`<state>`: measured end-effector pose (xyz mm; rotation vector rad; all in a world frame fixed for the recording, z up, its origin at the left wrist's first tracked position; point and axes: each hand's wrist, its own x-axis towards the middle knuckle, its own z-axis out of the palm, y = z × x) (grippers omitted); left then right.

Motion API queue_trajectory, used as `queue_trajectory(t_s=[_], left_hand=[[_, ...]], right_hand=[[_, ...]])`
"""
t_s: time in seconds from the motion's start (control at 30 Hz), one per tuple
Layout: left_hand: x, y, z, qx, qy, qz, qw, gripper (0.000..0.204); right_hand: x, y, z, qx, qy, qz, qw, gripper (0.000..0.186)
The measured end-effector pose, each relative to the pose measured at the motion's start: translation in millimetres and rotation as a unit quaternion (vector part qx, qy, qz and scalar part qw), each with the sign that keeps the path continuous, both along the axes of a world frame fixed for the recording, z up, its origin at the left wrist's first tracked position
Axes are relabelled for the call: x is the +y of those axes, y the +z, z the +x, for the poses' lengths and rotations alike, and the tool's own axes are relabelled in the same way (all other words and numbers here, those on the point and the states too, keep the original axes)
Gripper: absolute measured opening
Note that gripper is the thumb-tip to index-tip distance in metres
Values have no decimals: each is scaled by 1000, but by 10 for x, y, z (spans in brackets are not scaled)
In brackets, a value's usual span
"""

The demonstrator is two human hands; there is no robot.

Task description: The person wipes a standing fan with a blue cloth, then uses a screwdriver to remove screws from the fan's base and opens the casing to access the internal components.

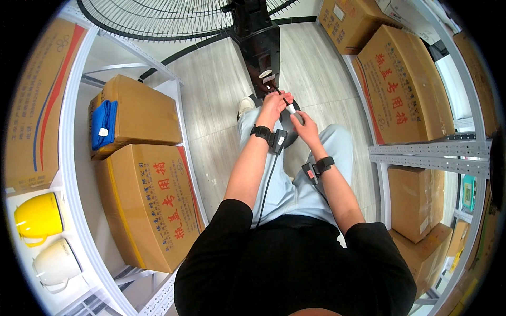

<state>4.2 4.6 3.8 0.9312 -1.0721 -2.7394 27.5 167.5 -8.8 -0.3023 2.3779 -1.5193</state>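
Note:
Just in front of a black fan post [258, 55], my two hands are close together. My right hand [305, 127] is closed on a slim object with a white end [290, 108] and a dark, thin shaft; its exact kind is unclear. That shaft slants up and left toward the lower post, across the fingers of my left hand [276, 102]. The left fingers are stretched out beside the post, with no firm grip visible. Each wrist wears a black strap with a small device; a cable runs back from the left one [278, 141].
A wire fan guard [158, 18] spans the top. Metal shelving with cardboard boxes [153, 205] stands left, and more boxes [403, 87] sit on the right rack. A yellow mug [39, 216], a white mug [58, 263] and a folded blue cloth [104, 124] are at left.

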Motion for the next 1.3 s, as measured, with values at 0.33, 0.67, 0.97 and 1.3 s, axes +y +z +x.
queue_trajectory(t_s=[0.33,0.67,0.97,1.3], left_hand=[[-1,-21,10,6,-7,-1,1000,15],[-35,-17,292,9,-291,-177,940,24],[-66,1197,1187,147,-220,-190,946,35],[-1561,1428,2707,5,178,-369,912,29]], right_hand=[[56,69,-83,-225,27,-155,962,39],[313,208,187,-237,7,-159,958,42],[65,1114,431,-119,115,-205,965,44],[-98,1257,634,-5,169,-159,973,41]])
